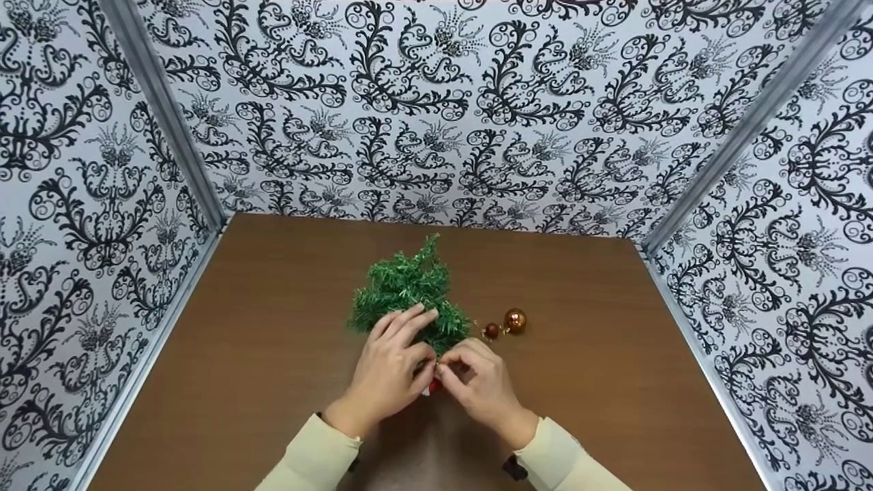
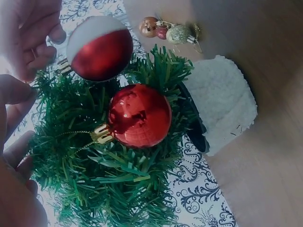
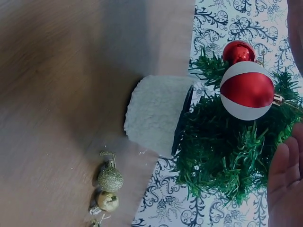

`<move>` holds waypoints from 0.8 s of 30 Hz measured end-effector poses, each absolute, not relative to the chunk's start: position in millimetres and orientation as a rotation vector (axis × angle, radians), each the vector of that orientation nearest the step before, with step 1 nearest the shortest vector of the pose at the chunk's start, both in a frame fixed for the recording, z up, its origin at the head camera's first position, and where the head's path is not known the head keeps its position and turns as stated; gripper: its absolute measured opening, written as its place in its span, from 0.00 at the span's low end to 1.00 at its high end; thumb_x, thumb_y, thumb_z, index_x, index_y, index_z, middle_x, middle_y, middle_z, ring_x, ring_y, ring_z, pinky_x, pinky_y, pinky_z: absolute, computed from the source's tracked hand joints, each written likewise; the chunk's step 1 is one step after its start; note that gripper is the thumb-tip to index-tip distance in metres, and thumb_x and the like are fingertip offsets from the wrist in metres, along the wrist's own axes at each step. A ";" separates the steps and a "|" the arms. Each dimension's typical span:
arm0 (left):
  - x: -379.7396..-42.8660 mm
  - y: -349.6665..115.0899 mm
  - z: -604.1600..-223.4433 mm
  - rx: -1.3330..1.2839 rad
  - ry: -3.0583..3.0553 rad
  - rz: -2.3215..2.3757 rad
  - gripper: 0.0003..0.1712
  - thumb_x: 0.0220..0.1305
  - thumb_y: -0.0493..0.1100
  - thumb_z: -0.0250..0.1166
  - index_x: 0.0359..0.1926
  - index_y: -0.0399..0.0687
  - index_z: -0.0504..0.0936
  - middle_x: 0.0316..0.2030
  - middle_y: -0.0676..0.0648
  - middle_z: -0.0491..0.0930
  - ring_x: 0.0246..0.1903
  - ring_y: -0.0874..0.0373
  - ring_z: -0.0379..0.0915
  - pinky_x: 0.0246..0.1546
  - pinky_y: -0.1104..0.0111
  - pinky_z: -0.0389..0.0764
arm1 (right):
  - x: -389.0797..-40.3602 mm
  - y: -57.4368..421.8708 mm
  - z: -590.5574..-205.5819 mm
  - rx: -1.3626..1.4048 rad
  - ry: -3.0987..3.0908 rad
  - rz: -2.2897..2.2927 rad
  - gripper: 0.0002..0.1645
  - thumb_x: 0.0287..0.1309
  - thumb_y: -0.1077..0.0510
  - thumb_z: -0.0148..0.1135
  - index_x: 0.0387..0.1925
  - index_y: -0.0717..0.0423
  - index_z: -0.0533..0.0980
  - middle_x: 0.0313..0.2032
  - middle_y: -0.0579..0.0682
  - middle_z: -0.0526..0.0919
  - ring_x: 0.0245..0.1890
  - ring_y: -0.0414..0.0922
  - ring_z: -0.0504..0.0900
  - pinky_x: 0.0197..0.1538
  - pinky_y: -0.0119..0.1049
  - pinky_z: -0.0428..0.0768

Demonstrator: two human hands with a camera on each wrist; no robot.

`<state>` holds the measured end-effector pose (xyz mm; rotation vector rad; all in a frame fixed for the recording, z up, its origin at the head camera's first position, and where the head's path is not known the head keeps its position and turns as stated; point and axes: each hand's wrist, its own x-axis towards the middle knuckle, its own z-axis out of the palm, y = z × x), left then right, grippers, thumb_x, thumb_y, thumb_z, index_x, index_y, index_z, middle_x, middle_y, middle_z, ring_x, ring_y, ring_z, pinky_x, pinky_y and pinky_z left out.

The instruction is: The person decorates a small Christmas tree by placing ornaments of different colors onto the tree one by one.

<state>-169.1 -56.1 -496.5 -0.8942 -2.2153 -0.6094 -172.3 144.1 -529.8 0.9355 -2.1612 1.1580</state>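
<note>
A small green artificial Christmas tree [image 1: 402, 290] stands in front of me on a white fuzzy base [image 2: 222, 104]. A red and white bauble [image 3: 247, 90] hangs on the near side, its gold string running up to my fingertips. My left hand [image 1: 389, 361] pinches the string between thumb and index finger, its other fingers spread over the branches. Opposite it, the right hand [image 1: 485, 385] pinches the same string with thumb and forefinger. The string's end is hidden by the fingers. A shiny red bauble [image 2: 139, 116] hangs beside the red and white one.
Right of the tree, a shiny orange-gold bauble [image 1: 515, 320] and a small dark red bauble [image 1: 491, 331] lie on the brown table [image 1: 273, 354]. A glittery gold bauble [image 3: 110, 179] lies with them. Patterned panels [image 1: 409, 116] enclose the back and sides.
</note>
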 end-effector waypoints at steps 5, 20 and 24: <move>-167.0 -56.7 -496.6 -0.925 -2.205 -0.572 0.03 0.53 0.43 0.69 0.24 0.52 0.85 0.64 0.44 0.74 0.68 0.48 0.62 0.65 0.50 0.61 | -172.4 145.5 -529.9 0.949 -2.116 1.133 0.08 0.54 0.63 0.68 0.32 0.47 0.79 0.32 0.38 0.78 0.31 0.37 0.76 0.33 0.25 0.74; -169.7 -56.8 -495.0 -0.918 -2.197 -0.442 0.08 0.54 0.42 0.66 0.21 0.47 0.82 0.64 0.42 0.74 0.68 0.46 0.62 0.66 0.51 0.61 | -178.6 150.6 -529.7 0.836 -2.155 0.911 0.09 0.47 0.62 0.68 0.27 0.46 0.76 0.28 0.36 0.74 0.29 0.34 0.71 0.29 0.25 0.71; -170.8 -55.4 -495.1 -0.883 -2.182 -0.438 0.09 0.54 0.41 0.65 0.20 0.46 0.81 0.62 0.41 0.75 0.67 0.45 0.64 0.67 0.50 0.60 | -179.1 149.5 -528.4 0.788 -2.210 0.864 0.09 0.47 0.61 0.68 0.27 0.45 0.76 0.28 0.35 0.74 0.30 0.34 0.71 0.30 0.26 0.72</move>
